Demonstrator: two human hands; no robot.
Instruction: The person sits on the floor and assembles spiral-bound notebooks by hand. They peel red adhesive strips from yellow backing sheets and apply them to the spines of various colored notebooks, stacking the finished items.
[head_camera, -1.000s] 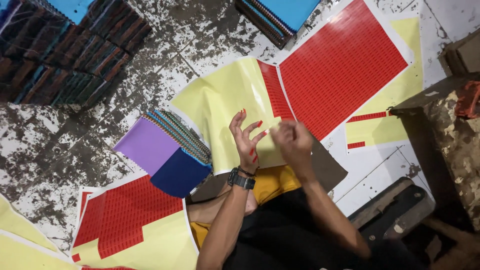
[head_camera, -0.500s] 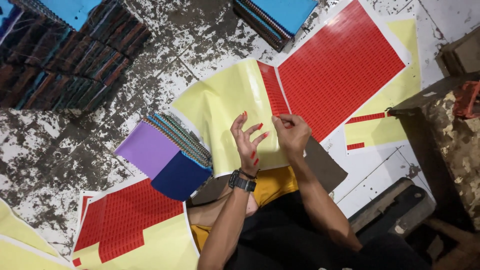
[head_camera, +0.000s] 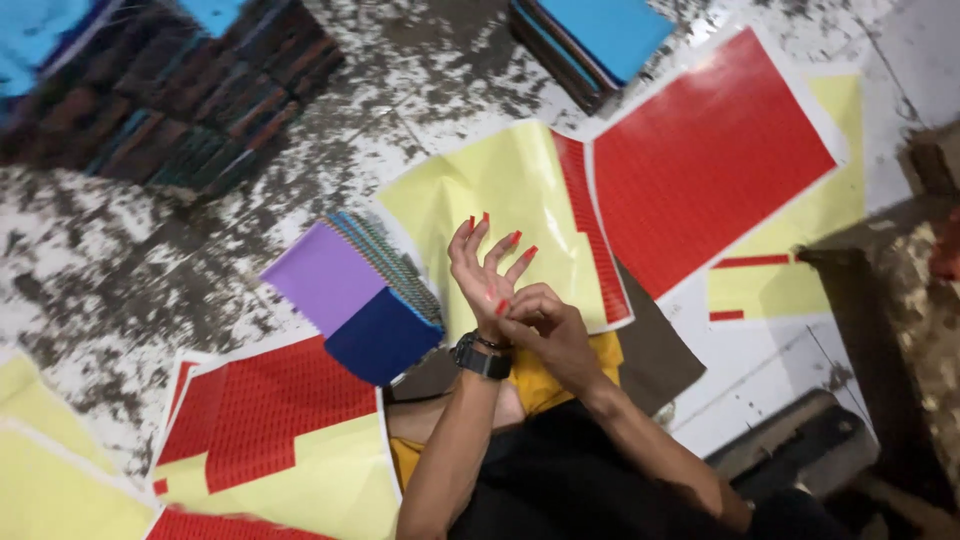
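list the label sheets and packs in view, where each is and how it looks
Full sticker sheet: upper right, red rectangle.
Peeled sheet: behind left hand, yellow, red strip.
Part-peeled sheet: lower left, red and yellow.
Notebook stack: centre left, purple and navy covers.
Right hand touches left palm.

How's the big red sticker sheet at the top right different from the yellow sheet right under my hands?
The red sticker sheet is nearly fully covered in red stickers; the yellow sheet is mostly bare backing, with red only along its right edge. The left hand and right hand overlap the yellow sheet, not the red one. Both lie flat on the floor.
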